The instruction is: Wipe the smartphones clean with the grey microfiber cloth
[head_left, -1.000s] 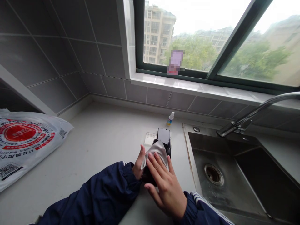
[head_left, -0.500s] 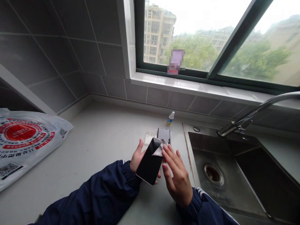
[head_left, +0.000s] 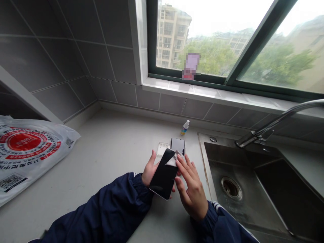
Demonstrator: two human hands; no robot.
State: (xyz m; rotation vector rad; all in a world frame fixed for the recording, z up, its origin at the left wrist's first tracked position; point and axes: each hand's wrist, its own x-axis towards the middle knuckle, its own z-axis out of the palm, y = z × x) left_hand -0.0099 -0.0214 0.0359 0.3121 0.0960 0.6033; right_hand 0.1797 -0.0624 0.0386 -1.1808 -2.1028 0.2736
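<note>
A smartphone [head_left: 162, 180] with a dark screen lies tilted across my left hand [head_left: 149, 169], whose fingers wrap under it and show at its right edge. My right hand [head_left: 191, 190] presses a small grey cloth [head_left: 171, 161] with zigzag edges onto the phone's upper right corner; its fingertips cover part of the cloth. Just beyond, on the counter, lie a second phone [head_left: 178, 144] and a clear phone case [head_left: 162, 147], both partly hidden behind the held phone. A little spray bottle [head_left: 185, 128] with a white top stands behind them.
On the right is a steel sink [head_left: 210, 184] with a chrome faucet [head_left: 268, 123]. A white plastic bag [head_left: 53, 135] with red print rests on the counter [head_left: 101, 152] at the left. Along the back run a tiled wall and a window sill [head_left: 202, 93].
Both hands, the phone and the cloth stay in nearly the same places. The whole view has shifted very slightly, and the phone's screen has turned a little, its reflection changing.
</note>
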